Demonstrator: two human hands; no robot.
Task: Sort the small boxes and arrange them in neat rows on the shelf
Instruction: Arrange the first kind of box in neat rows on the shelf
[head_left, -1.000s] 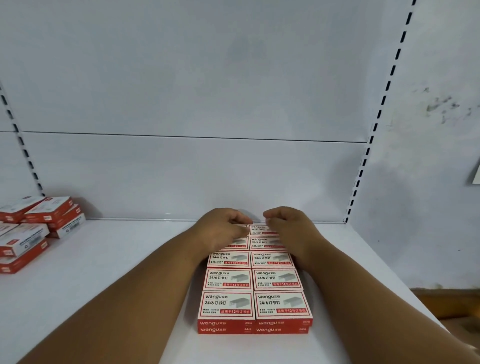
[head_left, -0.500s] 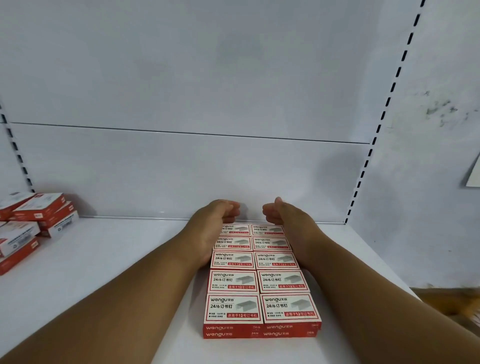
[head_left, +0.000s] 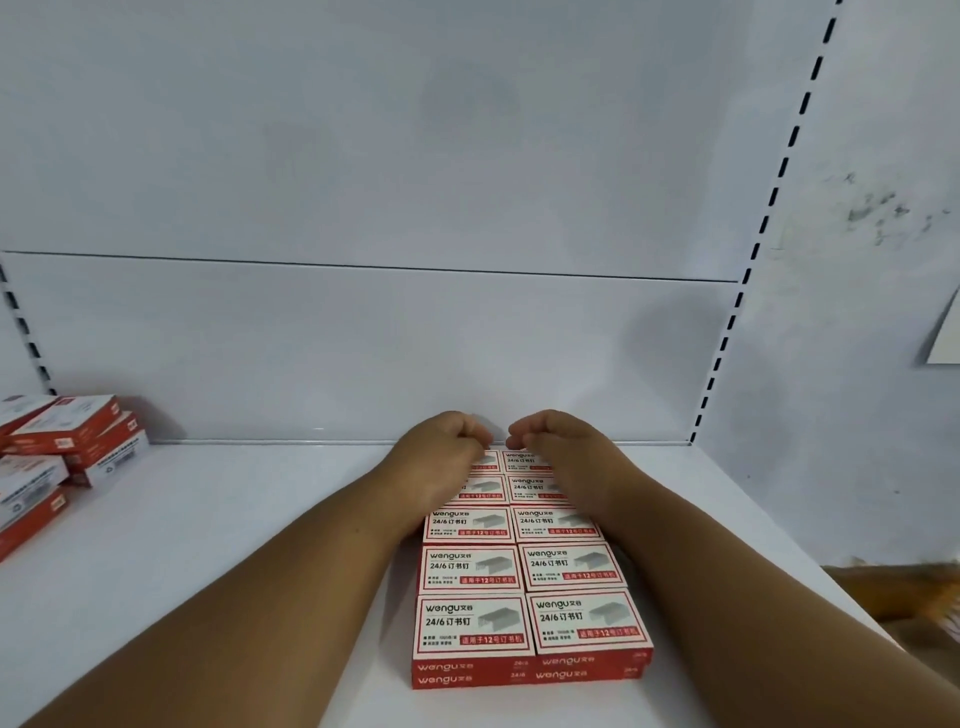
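Staple boxes (head_left: 524, 571), red and white, "wengu 24/6" printed on the lids, laid flat in a block on the white shelf (head_left: 234, 545), right of centre. Two columns side by side, five boxes deep from the near edge toward the back wall. Front face shows two red layers stacked, so the block stands two boxes high at least at the near end. Edges touch; the right column's near box sits slightly askew against its left neighbour.

Left hand (head_left: 441, 452) rests at the far end of the left column, fingers curled inward over the farthest box. Right hand (head_left: 561, 447) mirrors it over the far end of the right column, fingers likewise curled. Knuckles face the camera, so the fingertips are hidden. Cannot tell whether either hand grips a box or only lies against the far edges. Both forearms run along the outer flanks of the block, the left one covering part of the far left boxes.

Loose pile of similar boxes (head_left: 57, 457) at the far left of the shelf, well apart from the block: several stacked unevenly at differing angles, some with white label faces outward, partly cut off by the frame edge.

Back panel (head_left: 363, 338) white, with slotted uprights (head_left: 748, 260) on both sides. Scuffed wall (head_left: 872, 218) to the right.
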